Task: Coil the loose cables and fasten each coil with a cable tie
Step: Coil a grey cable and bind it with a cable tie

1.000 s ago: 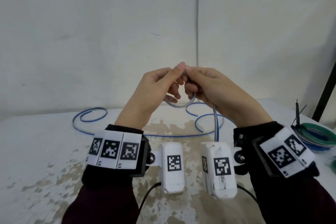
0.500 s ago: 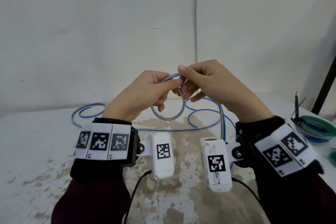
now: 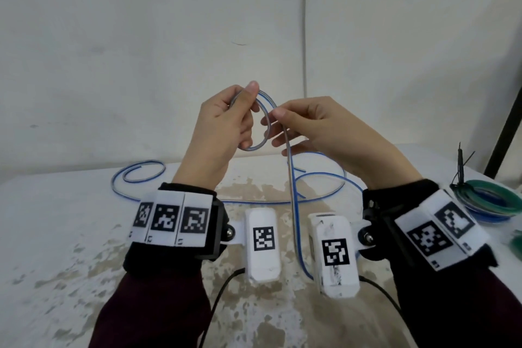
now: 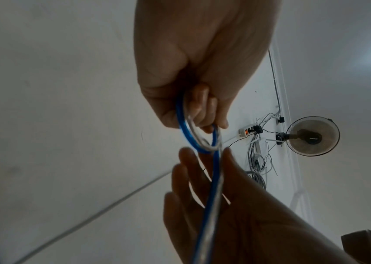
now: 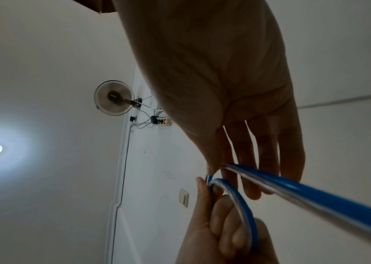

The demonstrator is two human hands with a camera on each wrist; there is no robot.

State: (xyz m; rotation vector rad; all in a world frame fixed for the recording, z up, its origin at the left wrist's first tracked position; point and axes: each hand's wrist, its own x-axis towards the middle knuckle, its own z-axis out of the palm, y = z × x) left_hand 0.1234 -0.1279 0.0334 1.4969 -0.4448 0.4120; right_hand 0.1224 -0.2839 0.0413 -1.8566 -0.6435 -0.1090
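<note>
A blue and grey cable (image 3: 293, 206) is lifted off the table between my wrists. My left hand (image 3: 245, 104) holds a small loop (image 3: 261, 141) of it in the air, thumb on top and fingers curled through the loop (image 4: 193, 137). Just to the right, my right hand (image 3: 276, 118) pinches the cable between thumb and forefinger where it leaves the loop; its other fingers (image 5: 268, 160) are stretched out. The strand (image 5: 315, 194) runs from that pinch down toward me. The remaining cable (image 3: 141, 175) lies in loose curves on the table behind my hands.
At the table's right edge lies a bundle of green and blue coils (image 3: 494, 200) with black cable ties (image 3: 461, 167) sticking up. The worn white table (image 3: 70, 234) meets a white wall close behind. A dark post (image 3: 505, 127) stands at far right.
Both hands have risen and drawn slightly apart. The left hand now holds the loop alone, and the right hand has slid a little to the right along the cable.
</note>
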